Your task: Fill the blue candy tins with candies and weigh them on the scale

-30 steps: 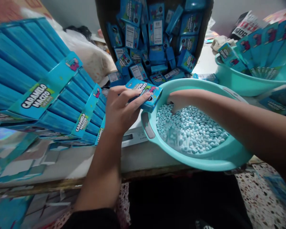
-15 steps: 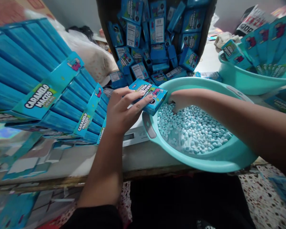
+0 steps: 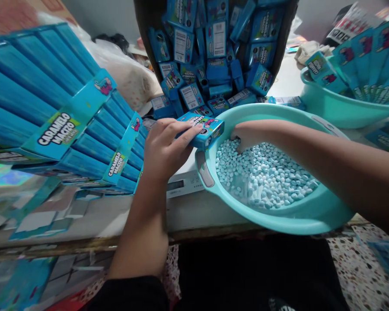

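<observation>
My left hand (image 3: 167,149) is closed round a small blue candy box (image 3: 210,125), fingers lying across its printed top. The box is above the left rim of a turquoise tub (image 3: 278,224), and small pale spots show at its near end. Inside the tub are many small pale-blue and white candies (image 3: 272,177). My right hand (image 3: 244,134) reaches into the tub from the right, at its upper left side. Its fingers curl down among the candies, with the fingertips partly hidden.
A white scale (image 3: 189,183) with a small display stands left of the tub. Stacked blue display cartons (image 3: 61,125) rise at the left. Behind, a dark tilted container (image 3: 287,39) holds several blue boxes. A second turquoise tub (image 3: 337,110) with blue cartons stands at the right.
The candy box in my left hand has tilted, so its near end faces me more and its top less. My right hand stays in about the same place among the candies.
</observation>
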Action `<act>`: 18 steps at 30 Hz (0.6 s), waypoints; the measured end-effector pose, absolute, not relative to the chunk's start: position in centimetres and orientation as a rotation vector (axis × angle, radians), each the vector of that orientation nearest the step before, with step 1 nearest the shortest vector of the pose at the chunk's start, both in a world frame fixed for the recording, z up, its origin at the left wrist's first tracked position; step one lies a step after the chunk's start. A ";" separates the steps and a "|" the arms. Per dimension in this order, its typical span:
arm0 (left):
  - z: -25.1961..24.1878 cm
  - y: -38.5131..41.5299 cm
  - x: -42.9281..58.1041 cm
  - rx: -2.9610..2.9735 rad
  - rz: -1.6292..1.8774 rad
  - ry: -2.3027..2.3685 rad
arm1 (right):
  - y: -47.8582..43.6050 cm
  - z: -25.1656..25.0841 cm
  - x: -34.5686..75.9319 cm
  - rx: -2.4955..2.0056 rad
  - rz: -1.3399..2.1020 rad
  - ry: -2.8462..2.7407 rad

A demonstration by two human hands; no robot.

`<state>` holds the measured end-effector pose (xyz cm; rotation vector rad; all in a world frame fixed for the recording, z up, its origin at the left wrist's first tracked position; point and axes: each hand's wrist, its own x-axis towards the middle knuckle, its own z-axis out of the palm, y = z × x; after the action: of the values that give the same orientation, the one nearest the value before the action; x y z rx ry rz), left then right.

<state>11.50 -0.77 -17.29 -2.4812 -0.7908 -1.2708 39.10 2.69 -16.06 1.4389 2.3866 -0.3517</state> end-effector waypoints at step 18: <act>-15.6 -0.4 8.3 -2.596 -2.050 -2.318 | 1.9 -15.3 38.5 1.450 -0.308 2.335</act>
<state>8.27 -0.40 -15.56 -2.5963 -2.3184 -2.0504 38.50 1.93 -15.32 1.4498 2.3345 -0.3077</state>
